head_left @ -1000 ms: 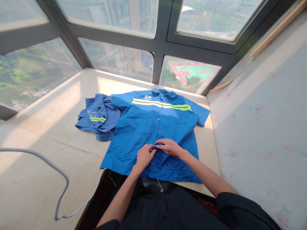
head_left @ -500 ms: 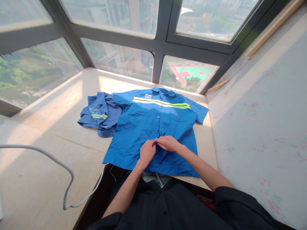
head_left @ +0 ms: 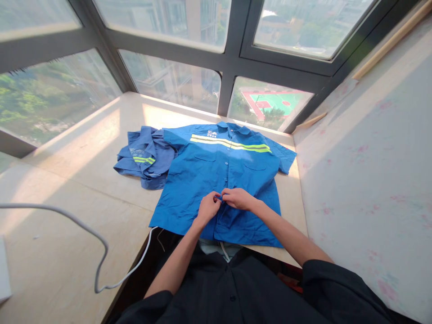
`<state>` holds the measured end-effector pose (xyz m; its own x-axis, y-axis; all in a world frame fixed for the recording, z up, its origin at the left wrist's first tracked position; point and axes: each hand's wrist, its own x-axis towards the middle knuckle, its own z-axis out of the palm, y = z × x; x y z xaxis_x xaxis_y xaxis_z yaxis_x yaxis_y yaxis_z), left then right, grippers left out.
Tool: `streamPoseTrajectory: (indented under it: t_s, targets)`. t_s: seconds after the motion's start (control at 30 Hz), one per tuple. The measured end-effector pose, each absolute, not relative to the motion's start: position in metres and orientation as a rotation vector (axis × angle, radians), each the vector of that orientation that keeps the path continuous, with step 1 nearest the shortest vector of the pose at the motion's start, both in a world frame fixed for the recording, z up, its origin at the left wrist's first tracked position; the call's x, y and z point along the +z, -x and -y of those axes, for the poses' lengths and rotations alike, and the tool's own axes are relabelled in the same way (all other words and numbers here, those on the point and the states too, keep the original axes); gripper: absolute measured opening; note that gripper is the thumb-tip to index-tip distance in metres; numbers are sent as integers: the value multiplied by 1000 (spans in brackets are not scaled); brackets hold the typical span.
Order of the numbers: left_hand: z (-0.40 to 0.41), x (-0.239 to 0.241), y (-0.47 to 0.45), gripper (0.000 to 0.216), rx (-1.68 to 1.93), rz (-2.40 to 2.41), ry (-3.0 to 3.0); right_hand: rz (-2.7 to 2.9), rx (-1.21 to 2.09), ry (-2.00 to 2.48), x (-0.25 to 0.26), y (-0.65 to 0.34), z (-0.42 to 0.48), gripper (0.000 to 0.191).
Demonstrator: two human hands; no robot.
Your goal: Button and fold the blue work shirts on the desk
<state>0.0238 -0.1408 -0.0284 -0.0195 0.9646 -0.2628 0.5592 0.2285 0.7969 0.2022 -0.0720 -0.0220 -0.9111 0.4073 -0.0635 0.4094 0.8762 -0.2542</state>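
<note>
The left hand and right hand are pinching the front opening of a blue shirt between narrowed fingers, their fingertips nearly meeting below the visible buttons. The shirt is lying spread face up on the tabletop, its collar pointing toward the window. A bunched garment is resting beside its sleeve, on the left.
</note>
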Motion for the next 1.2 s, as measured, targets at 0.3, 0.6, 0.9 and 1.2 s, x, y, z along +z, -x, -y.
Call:
streamPoseTrajectory:
  t_s: [0.3,0.6,0.9,1.2]
  targets:
    - [135,-35,-28,13,793,-1612,-1129,-3207,-355,-589,-30,-206,77,21]
    - [133,-37,-25,18,813,-1508,-843,-3310,-532,-602,-32,-206,77,25]
    - [130,-36,-20,23,821,-1429,-786,-3389,-532,-751,-50,-212,82,29]
    - [129,-35,-19,19,804,-1396,-807,-3355,-439,-906,-57,-209,92,36]
